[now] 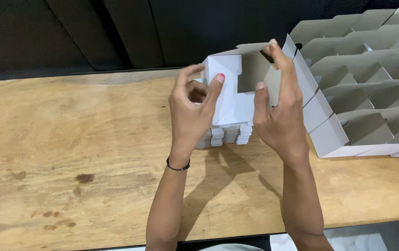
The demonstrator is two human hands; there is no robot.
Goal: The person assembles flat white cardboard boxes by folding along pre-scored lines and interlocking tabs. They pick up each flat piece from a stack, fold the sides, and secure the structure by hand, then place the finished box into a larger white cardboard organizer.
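Mid-frame I've got a half-folded small white box (229, 93), grey inside, flaps up; left hand (192, 109) and right hand (280, 111) both gripping it above the flat stack (225, 135)

wooden table (69, 139), folded boxes (371, 93), flat stack (229, 135)

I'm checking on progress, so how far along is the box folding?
Done: rows of folded boxes stand at the right of the table. In hand: the left hand and right hand hold one half-folded box. Left: a stack of flat blanks beneath it.
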